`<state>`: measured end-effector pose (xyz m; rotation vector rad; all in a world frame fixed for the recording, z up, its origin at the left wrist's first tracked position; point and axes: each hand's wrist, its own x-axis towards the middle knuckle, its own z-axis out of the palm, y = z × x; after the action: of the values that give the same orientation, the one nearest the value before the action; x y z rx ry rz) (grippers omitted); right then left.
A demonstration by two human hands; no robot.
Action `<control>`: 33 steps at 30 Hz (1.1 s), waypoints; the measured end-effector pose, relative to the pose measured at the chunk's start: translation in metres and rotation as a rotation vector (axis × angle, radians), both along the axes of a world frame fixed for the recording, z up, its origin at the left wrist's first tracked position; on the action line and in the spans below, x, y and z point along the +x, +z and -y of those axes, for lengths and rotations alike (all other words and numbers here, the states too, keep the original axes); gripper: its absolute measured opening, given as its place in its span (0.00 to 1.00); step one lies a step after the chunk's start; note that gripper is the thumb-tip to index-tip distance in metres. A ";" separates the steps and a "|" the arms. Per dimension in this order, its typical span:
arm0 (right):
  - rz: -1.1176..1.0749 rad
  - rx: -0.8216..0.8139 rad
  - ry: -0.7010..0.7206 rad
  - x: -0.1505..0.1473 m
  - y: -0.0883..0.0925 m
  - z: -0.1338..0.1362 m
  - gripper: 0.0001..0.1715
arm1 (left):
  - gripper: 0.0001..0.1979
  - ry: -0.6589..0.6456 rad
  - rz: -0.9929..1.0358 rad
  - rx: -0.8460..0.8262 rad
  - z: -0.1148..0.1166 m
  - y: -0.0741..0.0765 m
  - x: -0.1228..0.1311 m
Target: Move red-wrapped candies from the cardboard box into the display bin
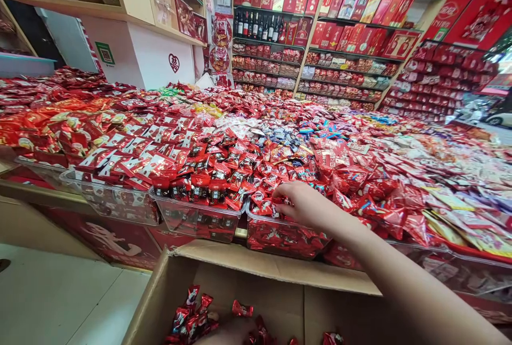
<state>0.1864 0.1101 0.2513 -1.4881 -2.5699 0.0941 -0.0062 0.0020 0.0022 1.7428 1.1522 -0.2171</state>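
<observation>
My right hand (298, 203) reaches over a clear plastic bin (286, 219) heaped with red twist-wrapped candies (262, 203). Its thumb and fingers are apart and curved down at the candies, with nothing plainly held between them. Below, an open cardboard box (256, 262) contains more red wrapped candies (194, 313), some in a pile and a few scattered. Low in this box, at the bottom edge of the view, is my left hand (230, 331). Only part of it shows, and its fingers are hidden, so its grip cannot be made out.
Left of that bin stands another clear bin (196, 219) with black-and-red packets. Heaps of wrapped sweets (352, 142) cover the long display counter. Behind are shelves (276, 11) of red boxes and bottles. White floor tiles (60, 291) lie at lower left.
</observation>
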 end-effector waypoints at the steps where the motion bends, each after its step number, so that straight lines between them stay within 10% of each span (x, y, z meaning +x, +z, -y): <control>1: 0.003 0.011 -0.011 0.000 -0.002 -0.003 0.08 | 0.16 -0.002 -0.002 0.002 0.000 0.000 0.000; 33: -0.004 0.111 -0.024 -0.006 -0.007 -0.022 0.14 | 0.12 0.235 0.081 -0.213 -0.002 -0.017 0.005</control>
<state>0.1799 0.1324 0.2443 -1.4767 -2.5086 -0.0478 -0.0012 0.0042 -0.0145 1.4058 1.2166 -0.1204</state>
